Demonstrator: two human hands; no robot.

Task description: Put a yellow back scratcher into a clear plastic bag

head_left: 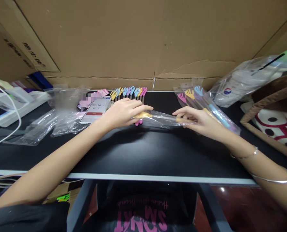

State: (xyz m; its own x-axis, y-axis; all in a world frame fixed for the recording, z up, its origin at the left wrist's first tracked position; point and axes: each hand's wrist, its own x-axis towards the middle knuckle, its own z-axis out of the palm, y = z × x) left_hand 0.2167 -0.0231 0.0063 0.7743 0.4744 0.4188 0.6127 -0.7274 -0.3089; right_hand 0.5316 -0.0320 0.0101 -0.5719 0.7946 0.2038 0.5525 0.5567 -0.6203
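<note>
A yellow back scratcher [144, 114] inside a clear plastic sleeve [161, 120] lies level between my hands, just above the black table. My left hand [124, 111] closes on the sleeve at the claw end. At the handle end, my right hand [196, 119] pinches the sleeve and handle. Behind my left hand is a row of several loose back scratchers [127, 91] in yellow, blue, purple and pink, their shafts partly hidden by that hand. Beyond my right hand lie several back scratchers in sleeves [199, 93], with pink, yellow and blue claws showing.
A phone [95, 111] showing a timer lies left of my left hand, beside a pile of clear plastic sleeves [63, 112]. A power strip [17, 106] with cables stands far left. At right are a bagged drink cup [232, 88] and a brown-trimmed bag [274, 119]. Cardboard [133, 42] walls the back.
</note>
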